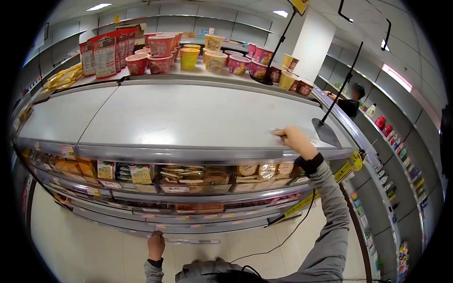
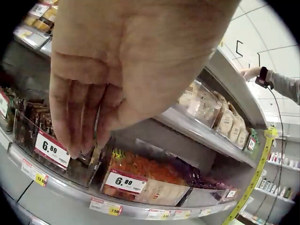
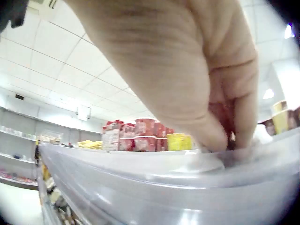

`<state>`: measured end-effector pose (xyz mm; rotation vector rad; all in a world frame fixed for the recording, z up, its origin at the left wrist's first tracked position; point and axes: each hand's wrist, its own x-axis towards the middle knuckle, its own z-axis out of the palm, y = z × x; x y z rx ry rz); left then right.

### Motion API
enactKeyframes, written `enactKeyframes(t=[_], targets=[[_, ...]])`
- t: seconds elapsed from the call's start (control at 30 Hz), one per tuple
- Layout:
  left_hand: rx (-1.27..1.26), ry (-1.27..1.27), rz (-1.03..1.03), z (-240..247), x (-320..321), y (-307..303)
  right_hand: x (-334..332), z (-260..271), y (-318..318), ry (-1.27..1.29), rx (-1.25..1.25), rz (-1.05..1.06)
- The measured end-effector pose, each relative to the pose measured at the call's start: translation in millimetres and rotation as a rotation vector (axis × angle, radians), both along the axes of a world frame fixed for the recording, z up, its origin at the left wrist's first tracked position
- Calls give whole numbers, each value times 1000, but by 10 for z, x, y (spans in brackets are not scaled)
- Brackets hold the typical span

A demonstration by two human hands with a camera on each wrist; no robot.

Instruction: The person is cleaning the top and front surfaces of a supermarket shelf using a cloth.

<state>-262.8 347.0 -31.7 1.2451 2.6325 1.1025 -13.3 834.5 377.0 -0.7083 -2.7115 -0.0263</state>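
My right hand (image 1: 297,140) is over the right part of the bare white top shelf (image 1: 188,113), near its front edge. Thumb and fingers pinch a small clear plastic piece (image 1: 274,131), which glints beside the fingertips; most of it is hidden by the hand. Low in front of the shelf unit, my left hand (image 1: 156,245) has its fingers bent toward the thumb, gripping a long clear plastic strip (image 1: 196,241) that sticks out to the right. In the left wrist view the left hand (image 2: 112,70) shows palm and curled fingers, with a thin edge between them.
Cup noodles (image 1: 215,61) and red packets (image 1: 104,56) stand behind the top shelf. A black sign stand (image 1: 326,133) is right of my right hand. Below are packaged snacks (image 1: 193,174) in clear bins. A cable (image 1: 288,238) hangs at right; another person (image 1: 350,101) stands farther back.
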Motion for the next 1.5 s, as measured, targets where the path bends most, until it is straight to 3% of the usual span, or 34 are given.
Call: enactKeyframes(t=[0.1,0.13,0.17,0.27,0.33,0.4,0.47,0.53,0.6,0.67,0.7,0.77,0.8,0.87,0.93,1.03,1.1,1.2,1.23,1.3,1.33,1.47,1.5], targets=[[61,37,7,-56,-15,-156,-736,-48,-431,39,-145,224],[72,24,18,-47,-14,-187,-988,-32,-596,113,-165,413],[87,11,28,-28,-20,-214,-1244,100,-895,-24,-240,260],[4,-55,79,79,-24,-360,-1917,67,-1313,-24,-215,425],[-3,-53,118,91,-20,-462,-2224,25,-1496,85,0,612],[-19,-54,153,47,-53,-604,-2130,-21,-1466,160,-50,711],[17,-72,182,-53,-80,-743,-1908,-127,-1163,152,-455,592],[-16,-93,197,-29,-91,-855,-1463,-194,-790,219,-349,481],[-71,-72,199,-82,-142,-935,-964,42,-708,72,-387,301],[-74,-53,178,-70,-166,-935,-651,-139,-389,224,-145,272],[-67,-35,171,-65,-175,-926,-645,-91,-468,220,-147,271],[-61,-23,165,-45,-145,-910,-688,84,-737,-29,-200,111],[-70,-35,168,-13,-143,-887,-790,82,-808,-28,-199,113],[-75,-44,186,35,-117,-834,-1103,66,-983,76,-294,402],[-58,-19,178,42,-57,-821,-1561,-99,-1000,108,-195,639],[-40,-52,204,86,49,-796,-2188,30,-1521,-32,-239,642],[-27,-53,228,60,99,-791,-2445,82,-1772,51,-220,822],[-44,-58,254,14,151,-788,-2534,17,-1783,79,-43,899],[-54,-59,264,19,164,-801,-2527,-44,-1711,136,-177,1002],[-62,-65,287,14,203,-813,-2254,-8,-1406,-62,-250,784],[-64,-68,290,12,214,-827,-2103,-4,-1244,-88,-418,675],[-100,-53,306,42,233,-929,-1712,47,-792,-144,-402,564],[-101,-52,306,2,219,-971,-1674,78,-855,-139,-282,556]])
